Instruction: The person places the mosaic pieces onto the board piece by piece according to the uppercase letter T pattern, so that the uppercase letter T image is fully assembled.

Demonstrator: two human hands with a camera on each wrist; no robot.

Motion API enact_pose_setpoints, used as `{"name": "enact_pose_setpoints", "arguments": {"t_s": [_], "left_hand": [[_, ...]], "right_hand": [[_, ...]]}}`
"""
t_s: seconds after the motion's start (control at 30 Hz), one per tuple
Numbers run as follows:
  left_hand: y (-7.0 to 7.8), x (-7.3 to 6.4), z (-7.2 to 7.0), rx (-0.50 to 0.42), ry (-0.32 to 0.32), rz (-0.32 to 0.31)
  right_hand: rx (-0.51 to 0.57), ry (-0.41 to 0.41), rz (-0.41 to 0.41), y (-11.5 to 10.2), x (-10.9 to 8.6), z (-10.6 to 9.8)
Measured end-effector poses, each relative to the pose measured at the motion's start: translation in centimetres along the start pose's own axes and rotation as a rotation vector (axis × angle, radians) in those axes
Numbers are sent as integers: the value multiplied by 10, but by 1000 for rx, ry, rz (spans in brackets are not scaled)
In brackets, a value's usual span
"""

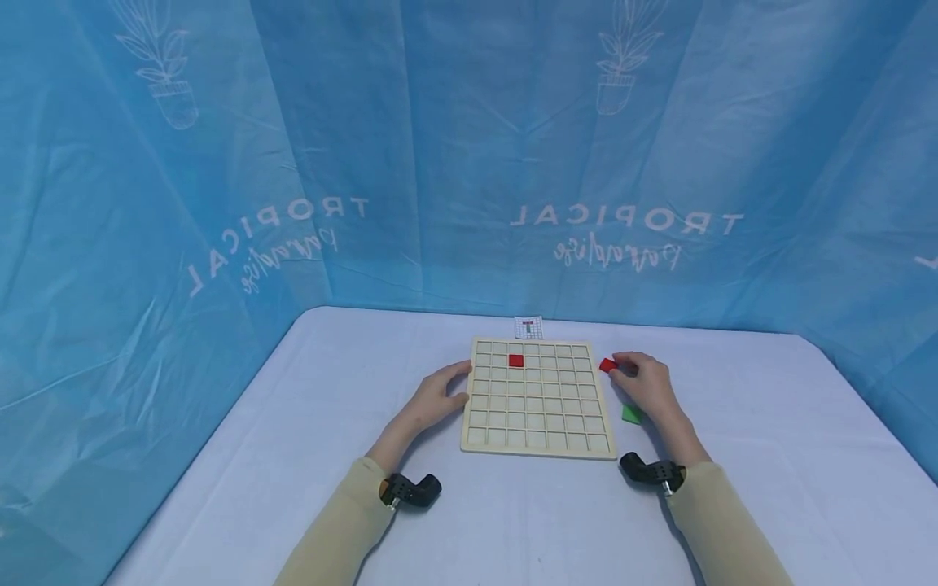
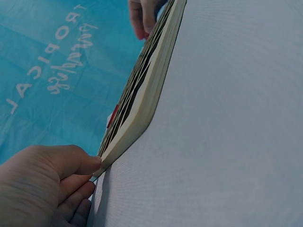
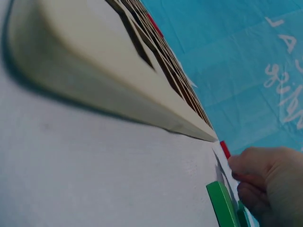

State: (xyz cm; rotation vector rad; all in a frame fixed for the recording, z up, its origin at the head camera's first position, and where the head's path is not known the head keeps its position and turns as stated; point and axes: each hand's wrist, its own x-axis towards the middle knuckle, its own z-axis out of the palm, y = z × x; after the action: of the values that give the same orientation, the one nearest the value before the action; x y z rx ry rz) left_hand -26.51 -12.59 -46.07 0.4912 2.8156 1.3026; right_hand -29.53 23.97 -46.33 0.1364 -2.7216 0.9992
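A pale wooden grid board (image 1: 538,448) lies on the table, with one red square tile (image 1: 516,360) in a cell near its far edge. My left hand (image 1: 436,398) rests at the board's left side, thumb and fingers spread and touching the edge. In the left wrist view the thumb of that left hand (image 2: 45,182) lies against the rim. Right of the board, my right hand (image 1: 646,386) pinches a second red tile (image 1: 607,365) between thumb and fingertips. That red tile (image 3: 225,149) shows partly past the thumb in the right wrist view.
Green tiles (image 1: 631,414) lie on the white tablecloth beside the board, close under the right wrist. A small printed card (image 1: 528,327) with a coloured grid pattern sits beyond the board's far edge. Blue printed curtains (image 1: 469,163) hang behind the table.
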Motion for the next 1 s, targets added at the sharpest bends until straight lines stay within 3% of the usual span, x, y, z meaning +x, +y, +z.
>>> {"name": "enact_pose_setpoints", "arguments": {"t_s": [0.37,0.57,0.77,1.0], "left_hand": [[1,1,1,5,-1,-9],[-1,2,-2,-1,0,12],[0,3,-3,6,9,17],[0,1,-1,9,0,12]], "right_hand": [[100,-3,6,-8,5,-16],[120,0,-38,-16,12,-22],[156,-16,-94,-29,17,-20],[194,-53,-105,-39,18,-12]]}}
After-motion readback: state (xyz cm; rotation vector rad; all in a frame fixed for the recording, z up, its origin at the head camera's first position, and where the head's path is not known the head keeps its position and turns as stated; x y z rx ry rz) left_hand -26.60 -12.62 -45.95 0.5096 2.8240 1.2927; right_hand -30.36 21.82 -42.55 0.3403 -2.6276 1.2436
